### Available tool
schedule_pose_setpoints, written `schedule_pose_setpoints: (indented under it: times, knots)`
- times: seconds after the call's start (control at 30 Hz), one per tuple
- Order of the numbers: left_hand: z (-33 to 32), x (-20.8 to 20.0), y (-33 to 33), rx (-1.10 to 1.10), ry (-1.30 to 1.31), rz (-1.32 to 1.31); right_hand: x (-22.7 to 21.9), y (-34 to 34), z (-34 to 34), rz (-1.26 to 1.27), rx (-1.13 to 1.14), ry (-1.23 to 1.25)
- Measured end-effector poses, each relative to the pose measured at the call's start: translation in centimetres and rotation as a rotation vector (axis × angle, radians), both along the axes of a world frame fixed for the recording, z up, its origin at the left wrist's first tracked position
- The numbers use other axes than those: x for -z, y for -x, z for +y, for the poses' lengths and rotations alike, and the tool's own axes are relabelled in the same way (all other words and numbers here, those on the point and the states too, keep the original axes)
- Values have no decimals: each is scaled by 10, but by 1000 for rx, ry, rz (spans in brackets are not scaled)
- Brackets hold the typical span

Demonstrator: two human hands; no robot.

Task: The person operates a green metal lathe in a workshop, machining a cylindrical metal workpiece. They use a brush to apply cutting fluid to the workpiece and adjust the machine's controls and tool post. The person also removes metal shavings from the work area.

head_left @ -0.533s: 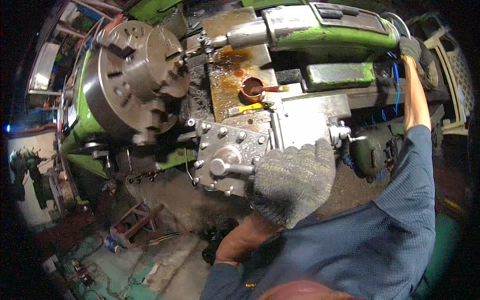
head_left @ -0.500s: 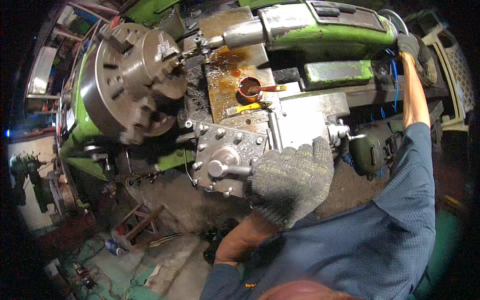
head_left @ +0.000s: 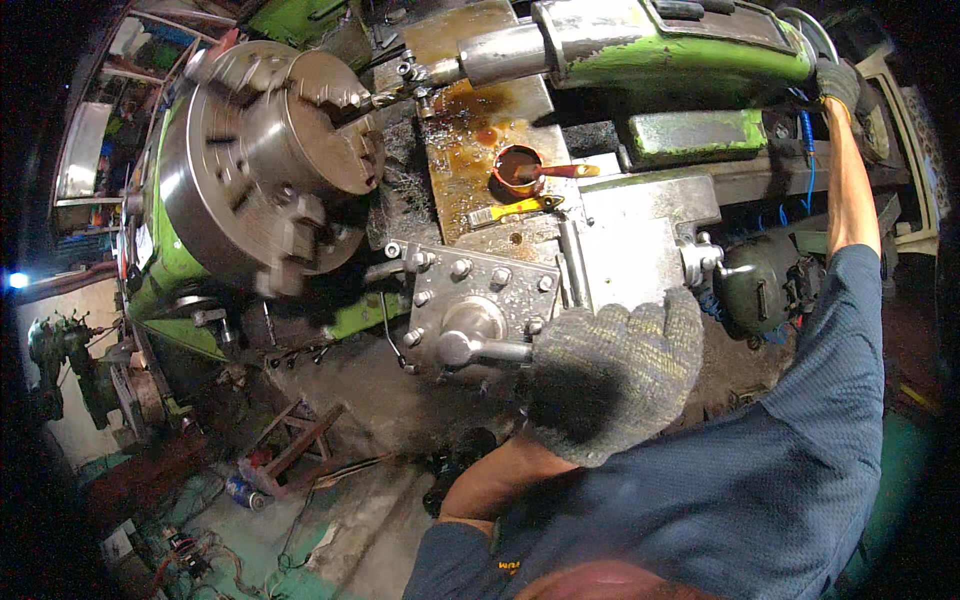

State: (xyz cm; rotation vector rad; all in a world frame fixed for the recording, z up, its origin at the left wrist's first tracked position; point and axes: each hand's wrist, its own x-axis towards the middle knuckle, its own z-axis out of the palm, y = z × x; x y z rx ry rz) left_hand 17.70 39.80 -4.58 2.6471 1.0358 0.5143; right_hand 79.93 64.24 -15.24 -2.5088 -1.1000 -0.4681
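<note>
My gloved left hand [head_left: 618, 380] is closed on the end of the metal lever [head_left: 500, 351] on top of the square tool post [head_left: 432, 312]; its fingertips are hidden. Far right, my gloved right hand [head_left: 836, 84] grips the rim of the tailstock handwheel [head_left: 812, 35]. From the green tailstock [head_left: 680, 70] a steel quill [head_left: 505, 55] reaches left, carrying a drill bit [head_left: 385, 98]. The bit's tip meets the face of a round metal workpiece [head_left: 325, 145]. The lathe chuck [head_left: 215, 170] holding that workpiece is blurred by spinning.
A small pot of brown liquid [head_left: 518, 165] with a brush [head_left: 568, 171] across its rim stands on the oily carriage [head_left: 455, 150]. Beside it lies a yellow-handled brush [head_left: 512, 211]. Below are a wooden frame [head_left: 300, 440] and a can [head_left: 243, 492] on the floor.
The whole view has shifted, so the machine appears farther right. Both hands keep their places on the lever and handwheel. The chuck has kept turning.
</note>
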Motion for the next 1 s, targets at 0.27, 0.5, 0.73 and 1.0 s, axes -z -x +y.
schedule_pose_setpoints:
  times: [0.27,0.5,0.73,1.0]
  knots:
    - [-1,4,0,-20,-44,-54,8,-28,2,-64,13,26]
    - [2,6,3,26,-91,28,6,-15,7,-12,42,27]
    - [3,-4,1,11,-76,17,6,-23,1,6,34,-1]
    - [0,6,2,-9,-44,-50,5,5,2,-35,-75,-47]
